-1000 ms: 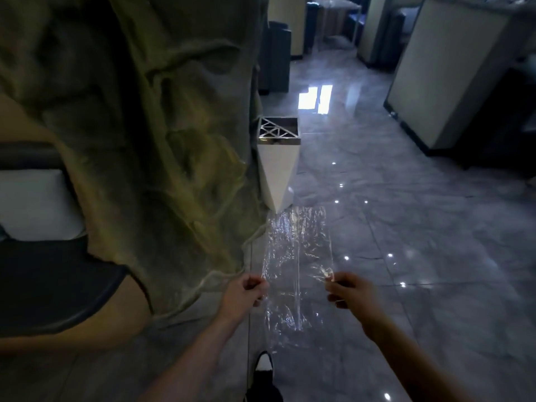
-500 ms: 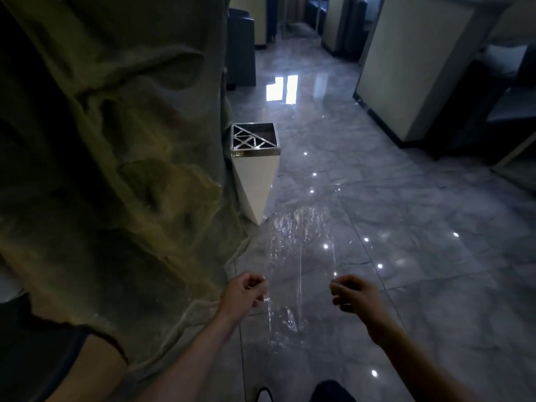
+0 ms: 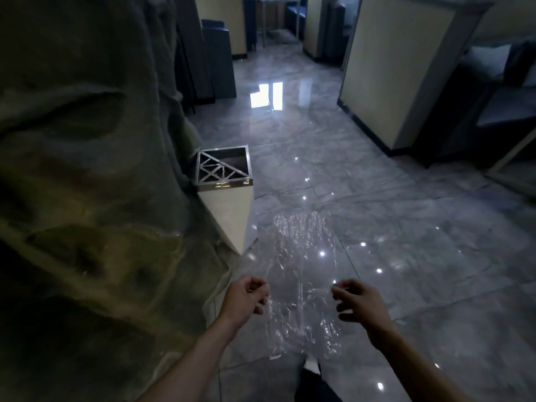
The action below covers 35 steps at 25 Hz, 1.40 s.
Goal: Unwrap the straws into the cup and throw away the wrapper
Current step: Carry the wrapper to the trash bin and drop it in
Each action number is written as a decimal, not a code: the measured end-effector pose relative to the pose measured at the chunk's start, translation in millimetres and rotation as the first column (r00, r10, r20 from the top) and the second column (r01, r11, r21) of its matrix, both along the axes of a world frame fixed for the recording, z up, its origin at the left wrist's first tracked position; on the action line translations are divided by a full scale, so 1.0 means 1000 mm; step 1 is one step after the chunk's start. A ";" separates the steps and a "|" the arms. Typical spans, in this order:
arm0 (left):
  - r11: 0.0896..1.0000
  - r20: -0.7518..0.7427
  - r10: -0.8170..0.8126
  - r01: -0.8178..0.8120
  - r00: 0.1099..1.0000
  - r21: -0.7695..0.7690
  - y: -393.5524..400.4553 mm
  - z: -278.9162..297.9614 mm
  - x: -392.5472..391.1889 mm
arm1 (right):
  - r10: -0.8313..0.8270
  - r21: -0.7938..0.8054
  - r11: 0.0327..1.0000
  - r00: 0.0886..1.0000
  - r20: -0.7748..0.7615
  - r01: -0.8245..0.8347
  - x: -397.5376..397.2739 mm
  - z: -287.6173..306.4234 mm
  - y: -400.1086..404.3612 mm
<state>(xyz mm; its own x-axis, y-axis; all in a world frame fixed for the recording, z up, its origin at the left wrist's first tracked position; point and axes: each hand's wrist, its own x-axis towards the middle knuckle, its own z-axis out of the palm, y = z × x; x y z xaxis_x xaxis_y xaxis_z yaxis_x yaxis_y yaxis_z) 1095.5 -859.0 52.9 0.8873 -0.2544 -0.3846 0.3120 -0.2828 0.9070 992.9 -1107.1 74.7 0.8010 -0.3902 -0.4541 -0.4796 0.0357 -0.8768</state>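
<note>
A clear, crinkled plastic wrapper [image 3: 301,274] is stretched flat in front of me over the floor. My left hand [image 3: 246,297] pinches its left edge. My right hand [image 3: 356,300] is at its right edge with fingers curled; whether it still grips the film is unclear. A white square trash bin [image 3: 232,216] with a metal lattice top stands ahead on the left, against the rock wall. No straws or cup are in view.
A rough rock-like wall [image 3: 87,169] fills the left side. Glossy grey marble floor [image 3: 406,242] stretches ahead. A cream partition [image 3: 400,71] and dark seats stand on the right. My shoe [image 3: 313,367] shows at the bottom.
I have walked closer to the bin, which now looms larger and nearer. Both hands stay at the wrapper's edges; the right fingers have loosened.
</note>
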 end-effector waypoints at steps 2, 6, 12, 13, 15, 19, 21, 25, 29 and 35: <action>1.000 0.007 0.004 -0.004 1.000 0.009 -0.033 0.006 0.024 | -0.007 0.004 1.000 1.000 -0.001 0.007 0.027 0.005 -0.033; 1.000 0.003 0.019 -0.019 1.000 0.010 -0.085 0.018 0.068 | 0.017 0.011 1.000 1.000 0.004 -0.017 0.076 0.013 -0.088; 0.999 -0.040 0.052 -0.052 0.998 0.008 -0.128 0.023 0.132 | 0.033 0.017 0.999 0.999 -0.009 -0.033 0.146 0.014 -0.130; 0.998 -0.043 0.057 -0.056 0.997 0.012 -0.133 0.021 0.145 | 0.038 0.014 0.999 0.999 -0.013 -0.037 0.161 0.012 -0.135; 0.998 -0.050 0.063 -0.062 0.997 0.021 -0.141 0.017 0.171 | 0.043 0.004 0.999 0.999 -0.029 -0.043 0.189 0.009 -0.142; 0.999 -0.043 0.046 -0.046 0.998 0.014 -0.155 0.010 0.239 | 0.041 -0.028 0.999 0.998 -0.048 -0.042 0.260 0.005 -0.156; 1.000 -0.040 0.025 -0.024 0.999 0.009 -0.162 0.009 0.278 | 0.024 -0.047 0.999 0.999 -0.046 -0.026 0.298 0.006 -0.163; 1.000 -0.052 0.005 -0.005 0.999 0.001 -0.169 0.007 0.352 | 0.004 -0.058 0.998 0.998 -0.058 -0.008 0.368 0.009 -0.171; 1.000 -0.069 -0.002 0.002 0.998 0.002 -0.175 0.005 0.415 | -0.008 -0.077 0.997 0.998 -0.065 0.003 0.425 0.007 -0.175; 1.000 -0.093 -0.002 0.005 0.996 0.025 -0.189 0.000 0.477 | 0.025 -0.031 0.999 0.997 -0.070 -0.027 0.494 0.004 -0.191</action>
